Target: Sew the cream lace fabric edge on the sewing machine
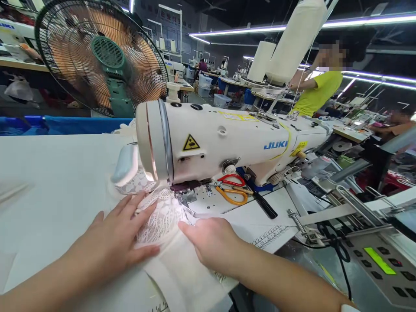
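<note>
A white JUKI sewing machine [227, 143] stands across the middle of the white table [58, 182]. A piece of white lace [159, 216] lies under its needle area, joined to plain white fabric [182, 264] that runs toward me. My left hand [113, 238] lies flat on the lace with its fingers spread. My right hand [211, 245] rests on the fabric just right of the lace, its fingers pressed together and pointing at the presser foot [182, 197].
Red-handled and orange-handled scissors [232, 188] lie on the machine bed behind the needle. A large fan [104, 56] spins at the back left. A control panel [380, 260] sits at the right. Thread cones [292, 43] stand behind the machine; a person in a yellow shirt [318, 93] works beyond.
</note>
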`<move>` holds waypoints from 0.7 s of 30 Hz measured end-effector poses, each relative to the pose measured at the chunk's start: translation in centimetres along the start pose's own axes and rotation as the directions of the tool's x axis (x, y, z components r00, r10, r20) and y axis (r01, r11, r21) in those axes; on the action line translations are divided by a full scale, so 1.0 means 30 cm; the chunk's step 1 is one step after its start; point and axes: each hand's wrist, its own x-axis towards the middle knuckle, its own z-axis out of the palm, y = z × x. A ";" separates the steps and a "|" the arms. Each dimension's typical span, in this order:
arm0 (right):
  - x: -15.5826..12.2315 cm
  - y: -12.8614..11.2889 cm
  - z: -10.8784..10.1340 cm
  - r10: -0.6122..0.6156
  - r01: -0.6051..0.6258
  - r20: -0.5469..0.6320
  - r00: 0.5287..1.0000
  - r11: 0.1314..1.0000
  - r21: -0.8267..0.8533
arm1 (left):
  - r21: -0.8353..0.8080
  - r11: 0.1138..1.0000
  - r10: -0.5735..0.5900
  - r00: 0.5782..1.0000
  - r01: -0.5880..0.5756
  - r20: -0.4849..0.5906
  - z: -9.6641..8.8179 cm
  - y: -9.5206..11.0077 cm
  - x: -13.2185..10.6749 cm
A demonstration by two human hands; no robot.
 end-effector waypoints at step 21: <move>0.086 -0.029 -0.070 0.105 -0.103 0.117 0.988 0.994 -0.018 | -0.103 0.995 -0.008 0.993 -0.004 -0.118 -0.015 -0.124 0.172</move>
